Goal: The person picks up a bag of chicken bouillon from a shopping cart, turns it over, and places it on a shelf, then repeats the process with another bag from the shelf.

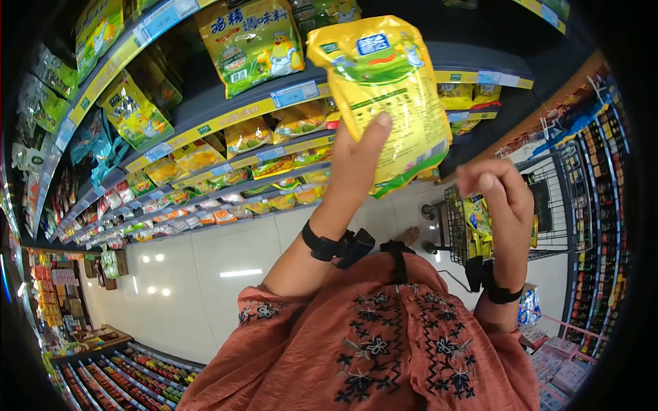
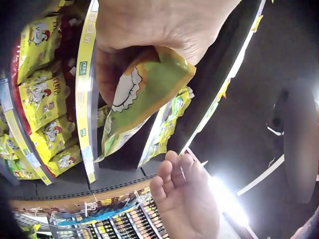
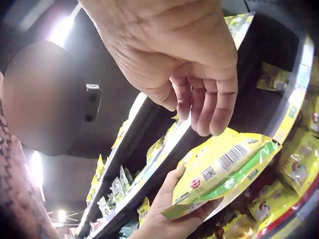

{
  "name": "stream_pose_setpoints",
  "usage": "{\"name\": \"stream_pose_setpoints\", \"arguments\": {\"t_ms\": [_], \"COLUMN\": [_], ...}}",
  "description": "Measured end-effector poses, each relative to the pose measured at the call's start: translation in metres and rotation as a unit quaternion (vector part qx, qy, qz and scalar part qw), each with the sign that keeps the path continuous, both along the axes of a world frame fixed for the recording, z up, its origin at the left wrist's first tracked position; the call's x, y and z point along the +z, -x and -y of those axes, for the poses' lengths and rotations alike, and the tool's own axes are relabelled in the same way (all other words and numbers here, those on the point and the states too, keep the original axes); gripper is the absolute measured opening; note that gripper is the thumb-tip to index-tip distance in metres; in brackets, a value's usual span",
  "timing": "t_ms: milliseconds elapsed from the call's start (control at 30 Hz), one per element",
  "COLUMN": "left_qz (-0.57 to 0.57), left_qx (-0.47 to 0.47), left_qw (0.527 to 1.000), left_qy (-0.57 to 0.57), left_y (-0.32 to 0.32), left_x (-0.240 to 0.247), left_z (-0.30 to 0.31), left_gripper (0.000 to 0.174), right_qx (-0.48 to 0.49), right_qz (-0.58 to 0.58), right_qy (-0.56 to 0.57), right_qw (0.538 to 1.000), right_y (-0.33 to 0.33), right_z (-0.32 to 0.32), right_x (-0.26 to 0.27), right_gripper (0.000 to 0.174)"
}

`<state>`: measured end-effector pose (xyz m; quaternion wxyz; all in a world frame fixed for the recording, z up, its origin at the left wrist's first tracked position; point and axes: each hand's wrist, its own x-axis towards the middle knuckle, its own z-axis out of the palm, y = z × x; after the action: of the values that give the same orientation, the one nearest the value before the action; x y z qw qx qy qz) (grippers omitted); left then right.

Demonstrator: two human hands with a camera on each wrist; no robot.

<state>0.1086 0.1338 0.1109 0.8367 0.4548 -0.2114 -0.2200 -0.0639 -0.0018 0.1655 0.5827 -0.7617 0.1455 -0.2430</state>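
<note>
In the head view the left hand (image 1: 360, 161) grips a yellow and green bag (image 1: 401, 103) by its side, thumb across the printed back. The bag stands upright before the shelves. To its right the right hand (image 1: 504, 195) is raised, fingers bent loosely, touching nothing. The left wrist view shows the left hand (image 2: 159, 25) round the bag (image 2: 144, 94), with the right hand (image 2: 187, 199) beyond it. In the right wrist view the right hand (image 3: 174, 55) hangs above the bag (image 3: 219, 167), whose barcode side shows; the left hand (image 3: 169, 209) holds it from below.
Shelves with price strips (image 1: 295, 94) carry many similar bags; a large green and yellow bag (image 1: 257, 51) stands at the upper left. A wire shopping cart (image 1: 558, 205) with several yellow packs is at the right. Pale tiled floor (image 1: 226, 274) lies below.
</note>
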Motion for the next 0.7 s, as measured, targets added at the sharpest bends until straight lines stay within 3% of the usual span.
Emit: {"name": "stream_pose_setpoints", "arguments": {"t_ms": [167,267,400,500,567,700], "left_qz": [-0.03,-0.023,0.003,0.061,0.085,0.189], "left_qx": [-0.018,-0.027,0.02,0.111,0.167,0.148], "left_qw": [0.999,0.999,1.0,0.991,0.98,0.963], "left_qy": [0.007,0.003,-0.024,-0.048,-0.07,-0.121], "left_y": [-0.007,-0.011,-0.01,0.002,0.004,0.011], "left_x": [0.0,0.005,0.006,0.001,-0.003,-0.003], "left_z": [-0.01,-0.019,-0.03,-0.031,-0.034,-0.042], "left_gripper": [0.049,0.053,0.049,0.044,0.043,0.049], "right_qx": [0.026,0.045,0.055,0.062,0.093,0.107], "right_qz": [0.062,0.073,0.031,0.07,0.102,0.09], "right_qy": [0.111,0.031,0.122,0.236,0.224,0.213], "right_qw": [0.992,0.996,0.99,0.967,0.965,0.967], "right_y": [-0.029,-0.037,-0.045,-0.052,-0.06,-0.066], "right_z": [0.007,-0.005,-0.004,-0.019,-0.031,-0.041], "right_x": [-0.009,-0.01,-0.013,-0.019,-0.028,-0.029], "right_gripper": [0.02,0.02,0.025,0.034,0.048,0.075]}}
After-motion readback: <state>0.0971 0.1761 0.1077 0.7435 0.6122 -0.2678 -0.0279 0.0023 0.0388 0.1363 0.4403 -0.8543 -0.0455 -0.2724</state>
